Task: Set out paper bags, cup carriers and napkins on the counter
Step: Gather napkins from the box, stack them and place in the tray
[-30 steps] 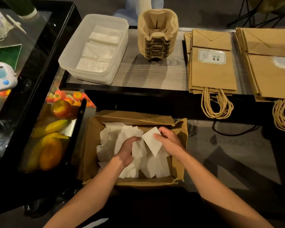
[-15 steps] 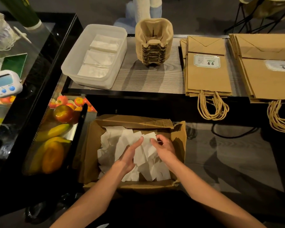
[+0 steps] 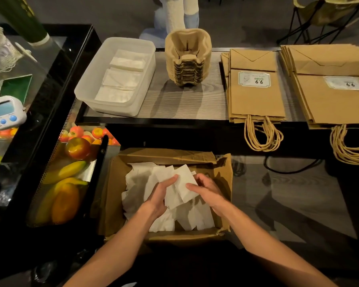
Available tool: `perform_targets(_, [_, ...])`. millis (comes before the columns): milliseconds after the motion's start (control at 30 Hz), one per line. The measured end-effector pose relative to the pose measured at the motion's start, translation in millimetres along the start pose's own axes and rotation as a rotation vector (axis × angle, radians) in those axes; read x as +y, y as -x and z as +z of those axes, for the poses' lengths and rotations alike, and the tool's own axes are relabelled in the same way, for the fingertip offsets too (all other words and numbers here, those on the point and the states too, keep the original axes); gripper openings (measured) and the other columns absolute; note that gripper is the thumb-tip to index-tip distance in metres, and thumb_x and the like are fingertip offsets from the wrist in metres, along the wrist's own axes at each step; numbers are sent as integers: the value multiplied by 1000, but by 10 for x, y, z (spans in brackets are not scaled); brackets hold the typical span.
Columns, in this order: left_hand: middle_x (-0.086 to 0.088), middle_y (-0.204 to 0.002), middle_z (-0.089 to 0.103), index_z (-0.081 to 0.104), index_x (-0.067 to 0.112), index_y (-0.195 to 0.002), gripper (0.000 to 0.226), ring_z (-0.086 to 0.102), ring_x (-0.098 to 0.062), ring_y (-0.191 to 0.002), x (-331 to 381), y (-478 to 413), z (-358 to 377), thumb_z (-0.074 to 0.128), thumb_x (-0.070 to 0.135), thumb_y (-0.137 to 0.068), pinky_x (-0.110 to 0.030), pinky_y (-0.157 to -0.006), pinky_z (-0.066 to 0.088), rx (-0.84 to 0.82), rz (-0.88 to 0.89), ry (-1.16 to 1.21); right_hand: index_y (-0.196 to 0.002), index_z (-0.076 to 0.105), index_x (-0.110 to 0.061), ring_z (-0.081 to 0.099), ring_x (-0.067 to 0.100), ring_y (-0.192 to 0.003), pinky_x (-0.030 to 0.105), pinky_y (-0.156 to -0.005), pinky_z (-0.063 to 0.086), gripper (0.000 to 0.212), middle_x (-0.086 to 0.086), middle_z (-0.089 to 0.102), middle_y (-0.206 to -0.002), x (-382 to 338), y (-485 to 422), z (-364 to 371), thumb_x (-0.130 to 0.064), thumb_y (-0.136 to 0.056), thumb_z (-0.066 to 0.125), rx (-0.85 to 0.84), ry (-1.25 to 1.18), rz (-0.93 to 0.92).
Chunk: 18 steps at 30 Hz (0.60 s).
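Both hands are down in the cardboard box (image 3: 170, 158), pressed from either side on a small sheaf of white napkins (image 3: 179, 188). The left hand (image 3: 159, 196) lies flat with fingers stretched along the sheaf's left face; the right hand (image 3: 207, 190) curls its fingers against the right edge, so the napkins are clamped between the two. Half a second ago the palms were closer together and lower on the pile; now the sheaf sits raised and tilted above the loose napkins. On the bench (image 3: 184, 104) beyond stand a clear tub (image 3: 104, 79) holding folded napkins, a stack of cup carriers (image 3: 188, 56) beside it, and two piles of paper bags (image 3: 255, 98) to the right.
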<state>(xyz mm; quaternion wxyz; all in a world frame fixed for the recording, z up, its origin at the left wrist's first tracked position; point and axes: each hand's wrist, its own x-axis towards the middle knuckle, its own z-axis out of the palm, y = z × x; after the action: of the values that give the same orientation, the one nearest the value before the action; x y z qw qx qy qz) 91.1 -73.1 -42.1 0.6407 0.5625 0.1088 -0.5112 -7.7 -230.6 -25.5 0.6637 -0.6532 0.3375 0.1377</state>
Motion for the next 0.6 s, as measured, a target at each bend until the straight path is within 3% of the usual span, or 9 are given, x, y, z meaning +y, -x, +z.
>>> perform_targets(133, [-19,-121,72,79,21,-113,28,68,-39,-115,16,30,29,60,37,-99,-57,-108,47,-50,-45,-49,-146,39,-30,50,8,-110,21,-73,44,64,-13,46,-139,-63,1,0,-35,-92,73,-21,-37,60])
perform_targets(200, [-20,-124,71,76,19,-120,32,66,-40,-118,18,48,13,61,38,-99,-57,-109,47,-60,-47,-48,-143,44,-29,52,8,-107,19,-69,43,61,-8,51,-141,-54,-22,8,-26,-91,75,-4,-39,96])
perform_targets(267, [-20,-126,70,71,15,-127,37,66,-40,-118,26,66,-4,61,38,-99,-54,-105,50,-64,-38,-44,-124,57,-30,60,11,-108,23,-76,52,44,0,62,-135,-34,-49,7,-14,-88,77,11,-148,105])
perform_targets(367, [-20,-125,70,66,14,-130,39,67,-39,-117,23,71,-10,64,34,-97,-52,-99,53,-50,-21,-26,-119,64,-30,62,21,-118,41,-101,52,45,3,66,-129,33,-86,-10,-1,-86,75,-1,-409,102])
perform_targets(433, [-19,-127,69,64,14,-133,41,66,-39,-118,19,66,-19,64,33,-97,-53,-103,52,-56,-18,-6,-123,64,-30,62,22,-120,45,-104,50,46,1,68,-127,57,-96,2,-9,-85,78,-34,-464,142])
perform_targets(533, [-20,-129,68,62,10,-136,41,65,-39,-120,6,42,-18,61,31,-101,-56,-106,49,-82,-14,-5,-124,63,-29,65,19,-111,39,-92,54,42,-3,72,-117,32,-92,20,-32,-86,80,-54,-195,211])
perform_targets(600, [-20,-127,69,62,10,-136,42,66,-38,-118,4,29,-11,61,33,-100,-55,-104,51,-64,7,-11,-122,65,-25,65,20,-111,43,-98,54,37,-2,72,-118,33,-108,18,-34,-88,77,-19,-122,195])
